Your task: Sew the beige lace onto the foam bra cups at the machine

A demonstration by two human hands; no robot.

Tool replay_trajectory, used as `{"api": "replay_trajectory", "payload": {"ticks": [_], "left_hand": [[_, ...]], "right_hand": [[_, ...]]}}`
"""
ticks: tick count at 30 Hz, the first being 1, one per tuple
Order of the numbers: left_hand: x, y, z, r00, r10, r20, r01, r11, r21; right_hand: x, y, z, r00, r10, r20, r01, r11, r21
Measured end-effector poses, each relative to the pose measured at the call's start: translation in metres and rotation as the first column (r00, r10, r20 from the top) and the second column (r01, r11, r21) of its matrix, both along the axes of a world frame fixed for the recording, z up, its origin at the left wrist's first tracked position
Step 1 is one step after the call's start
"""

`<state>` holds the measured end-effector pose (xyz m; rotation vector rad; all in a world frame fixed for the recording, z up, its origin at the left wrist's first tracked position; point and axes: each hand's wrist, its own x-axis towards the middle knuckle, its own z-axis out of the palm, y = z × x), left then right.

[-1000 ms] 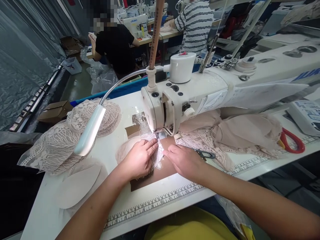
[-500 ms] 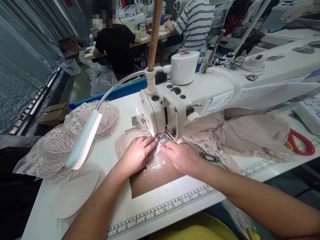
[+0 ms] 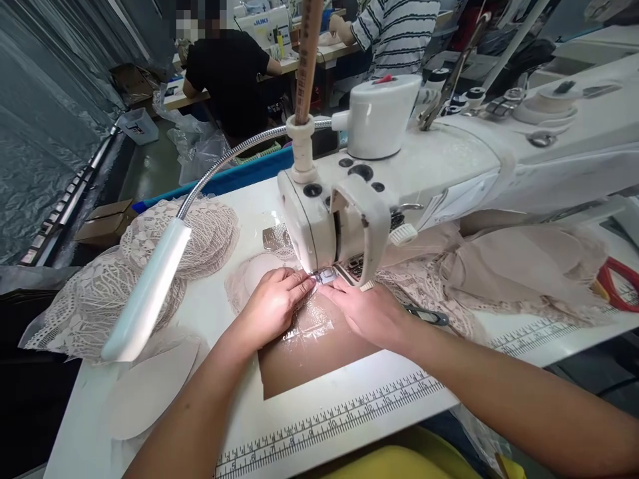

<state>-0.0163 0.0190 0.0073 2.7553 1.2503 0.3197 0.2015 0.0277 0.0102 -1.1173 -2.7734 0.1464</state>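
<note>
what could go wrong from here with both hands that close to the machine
The left hand and right hand sit close beside the presser foot; a slip might pinch a finger. The pale fabric by the left hand might pucker. The dark tool might snag the nearby lace.

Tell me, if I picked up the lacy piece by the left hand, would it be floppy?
The lacy piece would probably flop at its edge, which looks thin and netlike. It may feel light, since it seems to be mostly thin cloth. It probably wouldn't roll, because it lies low on the white table. The left hand hides part of it.
</note>
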Motion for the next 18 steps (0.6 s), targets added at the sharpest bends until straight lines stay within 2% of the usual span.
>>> {"api": "replay_trajectory", "payload": {"ticks": [13, 18], "left_hand": [[-0.002, 0.001, -0.002, 0.996, 0.076, -0.039, -0.073, 0.994, 0.080], [0.000, -0.010, 0.010, 0.966, 0.226, -0.122, -0.214, 0.971, 0.103]], "right_hand": [[0.003, 0.001, -0.007, 0.996, 0.000, -0.084, 0.001, 1.000, 0.004], [0.004, 0.003, -0.005, 0.988, -0.023, -0.150, 0.014, 0.998, -0.058]]}}
